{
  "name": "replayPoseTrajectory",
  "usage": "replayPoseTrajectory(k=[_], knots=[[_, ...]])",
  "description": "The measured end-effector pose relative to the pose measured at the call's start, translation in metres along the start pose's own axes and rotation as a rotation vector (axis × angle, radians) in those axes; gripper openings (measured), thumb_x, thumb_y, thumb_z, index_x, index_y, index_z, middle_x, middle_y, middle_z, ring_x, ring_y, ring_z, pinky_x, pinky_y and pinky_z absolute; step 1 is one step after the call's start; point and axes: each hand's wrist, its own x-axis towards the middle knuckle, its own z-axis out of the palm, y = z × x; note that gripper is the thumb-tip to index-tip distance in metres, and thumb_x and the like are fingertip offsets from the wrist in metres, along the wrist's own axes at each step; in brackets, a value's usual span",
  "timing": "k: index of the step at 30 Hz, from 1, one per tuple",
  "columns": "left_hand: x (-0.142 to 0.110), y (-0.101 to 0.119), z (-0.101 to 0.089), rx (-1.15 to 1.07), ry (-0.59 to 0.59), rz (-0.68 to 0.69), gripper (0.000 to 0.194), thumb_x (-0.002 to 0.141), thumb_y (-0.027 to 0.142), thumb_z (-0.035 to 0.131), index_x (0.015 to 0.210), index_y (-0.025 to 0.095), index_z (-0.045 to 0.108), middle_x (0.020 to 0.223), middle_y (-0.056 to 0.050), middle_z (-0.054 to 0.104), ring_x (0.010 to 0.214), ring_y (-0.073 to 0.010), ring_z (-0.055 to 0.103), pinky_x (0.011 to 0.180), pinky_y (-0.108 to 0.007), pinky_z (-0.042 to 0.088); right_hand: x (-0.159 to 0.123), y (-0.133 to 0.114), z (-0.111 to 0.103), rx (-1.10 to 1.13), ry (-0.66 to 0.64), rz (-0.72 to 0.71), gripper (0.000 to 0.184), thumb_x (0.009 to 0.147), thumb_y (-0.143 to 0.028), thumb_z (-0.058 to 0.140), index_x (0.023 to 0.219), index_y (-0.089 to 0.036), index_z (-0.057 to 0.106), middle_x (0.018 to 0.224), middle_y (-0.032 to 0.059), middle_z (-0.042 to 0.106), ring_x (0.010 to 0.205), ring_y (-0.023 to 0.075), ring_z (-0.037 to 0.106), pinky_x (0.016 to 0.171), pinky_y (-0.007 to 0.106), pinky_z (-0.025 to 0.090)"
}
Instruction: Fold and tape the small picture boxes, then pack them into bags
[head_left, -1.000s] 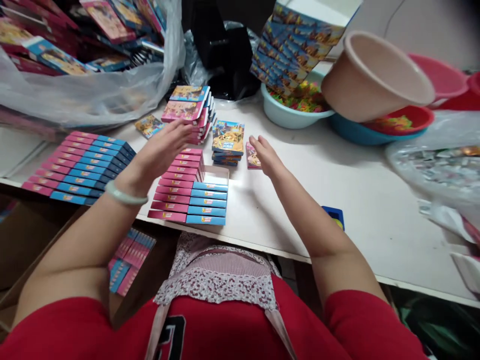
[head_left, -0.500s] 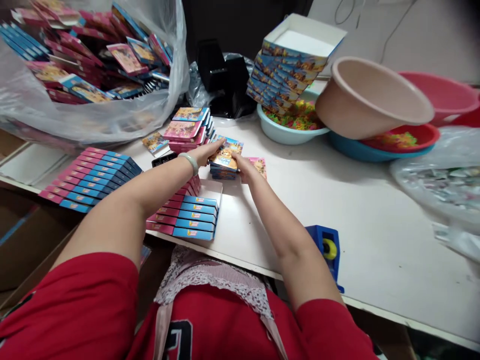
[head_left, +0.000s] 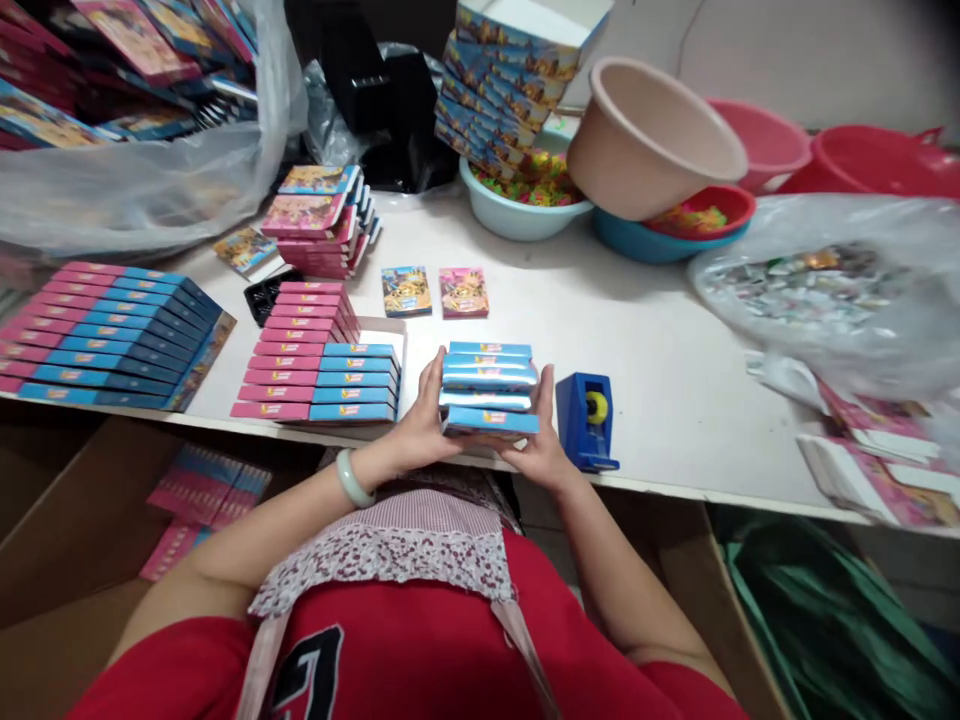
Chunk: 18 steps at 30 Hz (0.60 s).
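Note:
A short row of small blue boxes [head_left: 489,378] is gripped from both ends near the table's front edge, their narrow sides facing up. My left hand [head_left: 424,415] closes on the left end, and my right hand [head_left: 546,445] presses the right end. Just left of them an open tray [head_left: 401,350] holds a column of pink boxes [head_left: 289,348] and a shorter column of blue boxes [head_left: 356,380]. Farther back, a blue picture box [head_left: 406,291] and a pink picture box [head_left: 463,292] lie flat side by side.
Right of my hands stands a blue tape dispenser [head_left: 589,425]. A filled tray [head_left: 112,335] sits at left, with piled boxes [head_left: 315,220] behind. Stacked display trays [head_left: 510,85], a pale blue basin [head_left: 525,215], a beige bucket [head_left: 660,140] and a plastic bag [head_left: 825,290] line the back and right.
Both hands have drawn back toward my body with a stack of blue boxes, now turned on edge. One blue and one pink box lie uncovered where the hands were. The view has shifted.

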Motion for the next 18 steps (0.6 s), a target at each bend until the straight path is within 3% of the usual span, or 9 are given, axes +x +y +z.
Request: replayPoseTrajectory(k=[4,6,9,12,14,16,18], knots=[[-0.011,-0.059,0.042,-0.006,-0.032,0.08,0.135,0.075,0.055,0.08,0.157,0.024,-0.022,0.166,-0.027,0.004,0.155,-0.0447,0.013,0.123,-0.068,0.022,-0.007,0.026,0.014,0.034,-0.068,0.099,0.141,0.073,-0.072,0.072,0.159,-0.015,-0.023,0.167,0.0258,0.009,0.157,0.037,0.018,0.121,0.055,0.033],[-0.011,-0.071,0.049,-0.036,-0.025,0.053,0.138,0.075,0.06,0.078,0.155,0.021,-0.028,0.165,-0.029,0.009,0.154,-0.0437,0.019,0.122,-0.068,0.027,-0.004,0.032,0.022,0.019,-0.053,0.121,0.143,0.07,-0.069,0.077,0.16,-0.015,-0.02,0.167,0.0262,0.008,0.157,0.0372,0.015,0.124,0.055,0.028],[-0.009,-0.074,0.049,-0.01,-0.023,-0.026,0.136,0.074,0.068,0.074,0.158,0.013,-0.018,0.164,-0.029,0.013,0.153,-0.047,0.019,0.121,-0.064,0.031,-0.005,0.031,0.026,0.04,-0.024,0.122,0.146,0.07,-0.063,0.081,0.158,-0.018,-0.025,0.167,0.028,0.008,0.158,0.0345,0.015,0.123,0.056,0.029],[-0.007,-0.074,0.045,0.023,-0.004,-0.051,0.137,0.07,0.072,0.074,0.16,0.01,-0.009,0.163,-0.03,0.014,0.153,-0.0476,0.016,0.121,-0.066,0.029,-0.006,0.014,0.01,-0.012,-0.061,0.094,0.15,0.072,-0.061,0.082,0.151,-0.018,-0.039,0.168,0.0294,-0.003,0.159,0.0347,0.009,0.12,0.058,0.032],[-0.006,-0.074,0.043,0.032,-0.022,-0.061,0.138,0.07,0.074,0.073,0.16,0.01,-0.009,0.163,-0.029,0.015,0.155,-0.0452,0.013,0.123,-0.062,0.027,0.0,-0.007,-0.009,-0.167,-0.078,0.029,0.151,0.071,-0.063,0.081,0.152,-0.019,-0.038,0.168,0.0272,-0.01,0.159,0.0369,0.0,0.121,0.063,0.026],[-0.005,-0.074,0.042,0.049,-0.059,-0.066,0.14,0.07,0.077,0.071,0.16,0.009,-0.011,0.165,-0.027,0.014,0.155,-0.0446,0.01,0.124,-0.056,0.026,0.017,-0.029,-0.028,-0.375,-0.14,-0.069,0.145,0.069,-0.065,0.082,0.16,-0.021,-0.021,0.17,0.0231,-0.007,0.158,0.0404,-0.006,0.122,0.067,0.015],[-0.004,-0.074,0.041,0.036,-0.064,-0.061,0.141,0.07,0.075,0.074,0.159,0.011,-0.013,0.165,-0.028,0.012,0.155,-0.0446,0.01,0.125,-0.057,0.024,0.04,-0.046,-0.04,-0.537,-0.277,-0.149,0.136,0.066,-0.065,0.083,0.164,-0.02,0.001,0.171,0.0218,0.005,0.157,0.0447,-0.002,0.122,0.069,0.011]])
